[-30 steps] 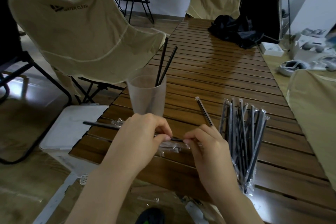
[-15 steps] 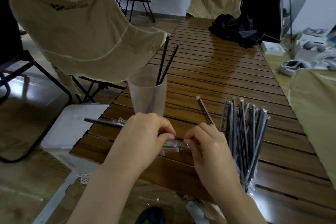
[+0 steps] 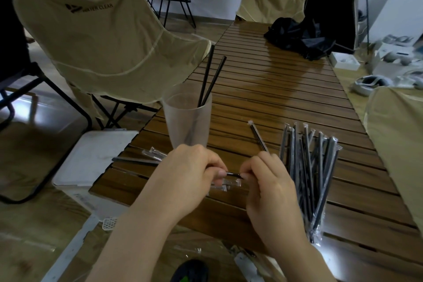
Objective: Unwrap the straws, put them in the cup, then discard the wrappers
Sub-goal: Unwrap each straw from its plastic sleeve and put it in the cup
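Both hands' fingers still pinch the straw (image 3: 232,174), left hand (image 3: 190,174) and right hand (image 3: 267,181) now closer together.

Beyond the cup (image 3: 187,119) the slatted table (image 3: 274,89) lies bare up to the black cloth (image 3: 297,36) at its far end. Between the cup and the pile of wrapped straws (image 3: 309,167) runs an open lane, crossed only by one loose wrapped straw (image 3: 258,136) (lying aslant). The near left edge holds a wrapper (image 3: 153,153).

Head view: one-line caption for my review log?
Both hands pinch a black straw over its wrapper; two straws stand in the cup.
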### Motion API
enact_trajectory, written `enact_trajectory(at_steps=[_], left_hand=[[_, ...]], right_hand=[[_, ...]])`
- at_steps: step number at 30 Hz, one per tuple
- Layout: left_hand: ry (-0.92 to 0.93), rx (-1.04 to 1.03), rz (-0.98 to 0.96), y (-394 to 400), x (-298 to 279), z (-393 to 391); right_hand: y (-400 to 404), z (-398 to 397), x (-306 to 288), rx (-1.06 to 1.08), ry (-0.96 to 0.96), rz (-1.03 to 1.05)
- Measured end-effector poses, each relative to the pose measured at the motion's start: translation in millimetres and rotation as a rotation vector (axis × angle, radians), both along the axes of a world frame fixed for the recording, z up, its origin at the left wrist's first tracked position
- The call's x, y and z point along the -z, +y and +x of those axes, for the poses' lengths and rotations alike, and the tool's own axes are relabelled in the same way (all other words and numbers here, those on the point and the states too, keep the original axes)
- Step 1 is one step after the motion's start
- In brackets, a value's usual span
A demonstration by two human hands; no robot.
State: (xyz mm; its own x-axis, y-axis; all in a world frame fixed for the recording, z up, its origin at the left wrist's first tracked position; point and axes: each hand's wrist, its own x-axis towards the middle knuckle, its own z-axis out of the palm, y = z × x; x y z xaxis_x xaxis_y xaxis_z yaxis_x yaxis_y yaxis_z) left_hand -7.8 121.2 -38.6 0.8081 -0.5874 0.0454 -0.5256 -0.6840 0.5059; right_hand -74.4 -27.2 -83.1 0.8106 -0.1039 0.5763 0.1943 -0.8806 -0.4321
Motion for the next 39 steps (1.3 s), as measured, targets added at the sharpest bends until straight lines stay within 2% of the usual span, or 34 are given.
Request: enact_trajectory(at_steps=[3, 8, 12, 17, 21, 25, 32, 39], left_hand=[[-0.021, 0.000, 0.003, -1.1, -2.8, -0.6], [-0.138, 0.005, 0.008, -0.1, -8.1, 0.9], [-0.089, 0.050, 0.020, -1.9, -8.8, 3.9], [-0.075, -0.027, -0.009, 1.6, -5.8, 0.0], [-0.131, -0.035, 0.019, -0.8, -3.9, -4.2], [-0.062, -0.059, -0.009, -3.4, -5.4, -5.4], [-0.028, -0.117, -0.010, -5.7, -7.7, -6.4], [-0.054, -0.163, 0.006, 0.7, -6.9, -3.1]], right_hand=[[0.0, -1.1, -1.8, -0.003, -0.020, 0.018], [-2.1, 2.8, 0.2, -0.017, 0.053, 0.198], [-2.4, 2.6, -0.4, 0.001, 0.107, 0.257], [-4.0, 2.4, -8.6, -0.074, 0.110, 0.191], [-3.3, 5.1, -7.4, -0.076, 0.099, 0.131], [-0.9, 3.5, -7.2, -0.033, 0.056, 0.049], [-0.9, 0.3, -8.7, -0.027, -0.009, 0.040], [-2.7, 1.4, -7.0, -0.052, 0.036, 0.014]])
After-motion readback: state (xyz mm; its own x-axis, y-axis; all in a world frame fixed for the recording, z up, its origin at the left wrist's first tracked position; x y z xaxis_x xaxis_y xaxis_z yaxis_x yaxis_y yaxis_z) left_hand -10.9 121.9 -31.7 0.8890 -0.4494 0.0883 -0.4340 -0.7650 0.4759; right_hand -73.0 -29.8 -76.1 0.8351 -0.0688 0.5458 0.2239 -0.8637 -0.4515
